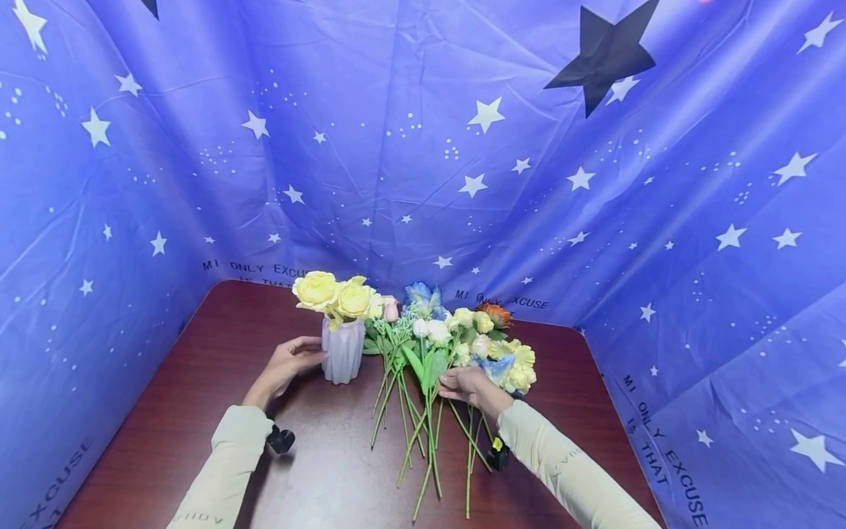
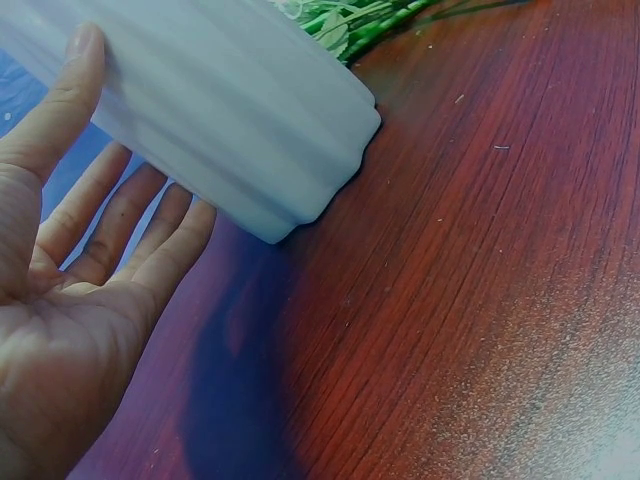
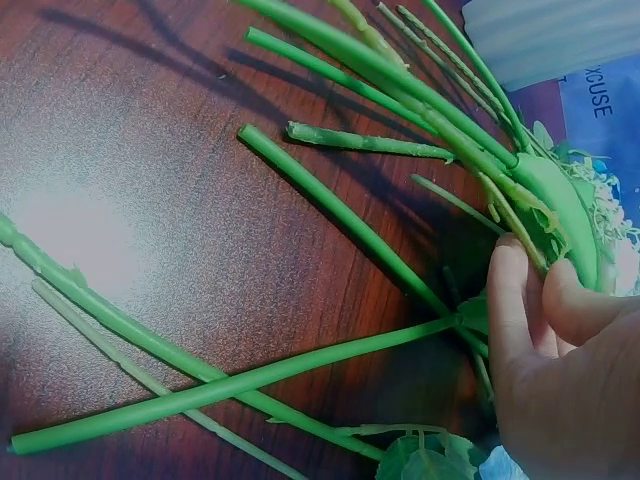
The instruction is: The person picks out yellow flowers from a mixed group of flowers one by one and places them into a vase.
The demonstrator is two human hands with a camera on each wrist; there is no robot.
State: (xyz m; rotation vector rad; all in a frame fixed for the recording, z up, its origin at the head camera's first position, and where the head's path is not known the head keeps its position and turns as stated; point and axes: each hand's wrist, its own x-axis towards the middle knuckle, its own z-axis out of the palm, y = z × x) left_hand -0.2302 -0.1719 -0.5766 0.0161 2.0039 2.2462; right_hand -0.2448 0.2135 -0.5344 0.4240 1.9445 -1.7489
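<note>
A pale ribbed vase (image 1: 342,353) stands on the table, two large yellow flowers (image 1: 335,295) in its mouth. My left hand (image 1: 291,365) is at the vase's left side. In the left wrist view its thumb lies against the vase wall, and its other fingers (image 2: 180,235) extend, fairly straight, to the vase's edge. To the right, my right hand (image 1: 468,385) pinches a green flower stem (image 3: 522,215) between thumb and forefinger, close to a broad leaf (image 3: 560,195). Loose cut stems (image 1: 423,441) fan out toward me, crossing one another.
Beyond the right hand lies a heap of flowers: white buds (image 1: 438,332), a blue bloom (image 1: 424,300), an orange one (image 1: 497,316) and pale yellow ones (image 1: 521,366). The dark red wooden table (image 1: 158,411) is enclosed by blue star-printed cloth (image 1: 370,147).
</note>
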